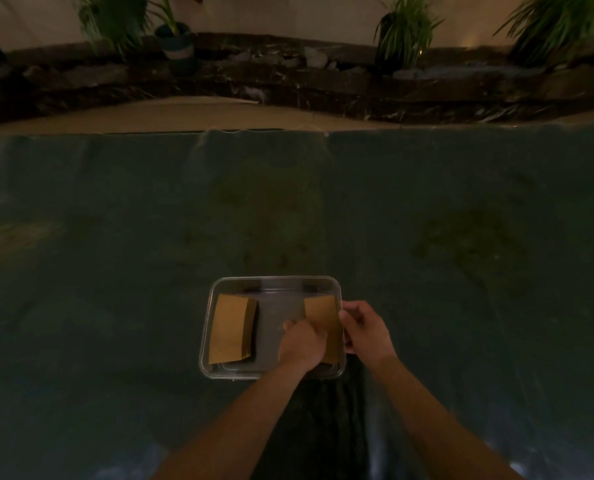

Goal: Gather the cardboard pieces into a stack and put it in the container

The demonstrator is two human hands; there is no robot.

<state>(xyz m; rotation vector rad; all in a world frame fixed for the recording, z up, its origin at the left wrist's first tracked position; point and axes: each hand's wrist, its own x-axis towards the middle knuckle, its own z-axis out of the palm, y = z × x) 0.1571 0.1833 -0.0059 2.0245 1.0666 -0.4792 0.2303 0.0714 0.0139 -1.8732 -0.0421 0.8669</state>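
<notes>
Container (274,280): clear plastic, on the dark table (115,271).
Left stack (232,330): cardboard, inside by the left wall.
Right stack (323,318): inside by the right wall.
Left hand (302,342): fingers closed on the right stack.
Right hand (366,329): pinching the container's right rim.

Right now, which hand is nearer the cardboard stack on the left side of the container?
Left. The left hand is inside the container, a gap right of that left stack, resting on the right stack. The right hand grips the container's right rim, farther away.
</notes>
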